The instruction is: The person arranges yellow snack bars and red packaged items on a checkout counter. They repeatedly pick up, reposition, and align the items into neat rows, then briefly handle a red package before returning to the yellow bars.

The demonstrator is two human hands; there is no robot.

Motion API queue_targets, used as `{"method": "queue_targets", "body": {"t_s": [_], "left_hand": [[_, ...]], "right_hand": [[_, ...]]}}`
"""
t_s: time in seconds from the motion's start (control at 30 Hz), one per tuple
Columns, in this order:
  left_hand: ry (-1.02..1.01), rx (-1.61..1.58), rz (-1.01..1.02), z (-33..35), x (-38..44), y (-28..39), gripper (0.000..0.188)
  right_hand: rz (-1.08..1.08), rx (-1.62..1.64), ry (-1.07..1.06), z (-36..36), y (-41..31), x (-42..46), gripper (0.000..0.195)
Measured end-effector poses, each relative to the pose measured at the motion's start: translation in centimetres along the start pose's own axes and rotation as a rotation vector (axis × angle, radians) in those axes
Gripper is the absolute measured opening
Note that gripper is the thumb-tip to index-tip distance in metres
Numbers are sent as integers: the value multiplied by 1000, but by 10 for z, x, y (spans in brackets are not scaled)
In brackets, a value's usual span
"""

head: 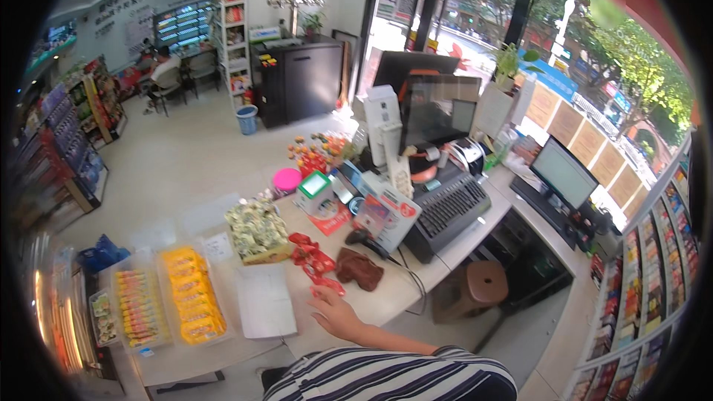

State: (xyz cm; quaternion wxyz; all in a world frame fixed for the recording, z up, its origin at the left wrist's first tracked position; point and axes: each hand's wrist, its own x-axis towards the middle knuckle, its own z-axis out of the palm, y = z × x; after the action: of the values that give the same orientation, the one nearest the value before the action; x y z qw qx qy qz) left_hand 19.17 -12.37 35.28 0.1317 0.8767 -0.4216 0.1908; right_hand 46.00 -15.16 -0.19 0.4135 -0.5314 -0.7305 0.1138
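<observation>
My right hand (334, 312) reaches over the front edge of a pale counter, its fingers at the lower end of some red glossy packets (315, 259); whether it grips them cannot be told. Right of the packets lies a crumpled brown cloth (359, 269). A white booklet or stack of paper (267, 302) lies left of the hand. Behind it stands an open carton of green-and-cream wrapped packets (257, 225). Farther left are a clear tray of yellow packets (192, 295) and one of slim colourful packets (137, 306). My left hand is out of view.
A black handheld scanner (365, 239) with a cable, a keyboard (454, 200) and monitors (440, 111) occupy the counter's right part. A brown stool (487, 284) stands below. Cigarette-like packs fill the shelves (640, 267) at right. A person (164, 69) sits far back left.
</observation>
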Motion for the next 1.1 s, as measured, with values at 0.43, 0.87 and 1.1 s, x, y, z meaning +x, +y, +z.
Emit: {"method": "queue_targets", "body": {"t_s": [0.43, 0.87, 1.1], "left_hand": [[-137, -88, 22, -35, -11, 69, 33], [837, -388, -1624, 258, -161, -34, 61], [313, 42, -1688, 322, -195, -41, 54]], "right_hand": [[-50, -43, 23, 20, 34, 17, 41], [79, -318, -72, 51, 74, -9, 51], [83, -349, -180, 53, 79, -2, 64]]}}
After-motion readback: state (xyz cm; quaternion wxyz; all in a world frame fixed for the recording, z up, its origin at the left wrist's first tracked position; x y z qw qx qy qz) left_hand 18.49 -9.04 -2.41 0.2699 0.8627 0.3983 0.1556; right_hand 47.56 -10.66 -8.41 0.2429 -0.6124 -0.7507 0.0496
